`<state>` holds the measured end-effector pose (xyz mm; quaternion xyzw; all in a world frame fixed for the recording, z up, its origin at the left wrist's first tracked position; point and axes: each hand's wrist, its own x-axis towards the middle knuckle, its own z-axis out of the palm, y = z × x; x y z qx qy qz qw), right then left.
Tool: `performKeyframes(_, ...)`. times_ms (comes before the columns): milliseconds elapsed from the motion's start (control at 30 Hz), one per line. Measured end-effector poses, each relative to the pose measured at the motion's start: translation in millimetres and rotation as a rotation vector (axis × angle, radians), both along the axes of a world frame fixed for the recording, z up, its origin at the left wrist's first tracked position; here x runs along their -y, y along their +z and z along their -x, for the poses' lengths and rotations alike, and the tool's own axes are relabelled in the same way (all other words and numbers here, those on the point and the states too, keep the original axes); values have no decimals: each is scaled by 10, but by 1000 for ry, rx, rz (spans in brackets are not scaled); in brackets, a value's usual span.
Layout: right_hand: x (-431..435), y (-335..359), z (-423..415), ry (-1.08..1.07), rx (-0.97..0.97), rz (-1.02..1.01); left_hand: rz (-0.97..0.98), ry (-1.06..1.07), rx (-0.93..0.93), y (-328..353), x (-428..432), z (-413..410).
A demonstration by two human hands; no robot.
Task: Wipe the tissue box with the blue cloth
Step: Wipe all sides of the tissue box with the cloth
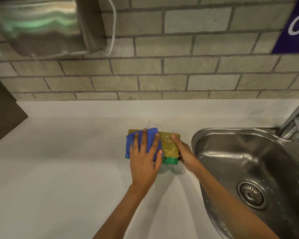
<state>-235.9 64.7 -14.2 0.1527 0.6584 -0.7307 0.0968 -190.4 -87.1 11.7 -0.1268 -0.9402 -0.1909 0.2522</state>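
A yellow and green tissue box (169,149) lies on the white counter (59,169), with a white tissue (151,125) poking out at its far side. The blue cloth (149,140) covers the box's left half. My left hand (144,161) lies flat on the cloth with fingers spread, pressing it onto the box. My right hand (184,152) grips the box's right end, thumb on top.
A steel sink (248,161) with a drain (251,194) sits just right of the box, its tap (295,121) at the far right. A metal dispenser (41,26) hangs on the brick wall, upper left. A purple sign (295,26) is at the upper right.
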Motion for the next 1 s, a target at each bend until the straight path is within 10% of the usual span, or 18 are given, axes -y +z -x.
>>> performKeyframes(300,-11,1,-36,0,-11,14,-176,150,45,-29,199,64)
performKeyframes(500,-99,19,-59,-2,-36,33,118,-110,-58,-165,192,-66)
performKeyframes(667,-91,-6,-58,-14,-18,61,-161,116,41,-73,202,-19)
performKeyframes(867,-109,32,-90,29,-11,77,93,-104,-82,13,90,61)
performKeyframes(1000,-86,76,-120,49,-23,71,-266,-91,-9,24,-31,112)
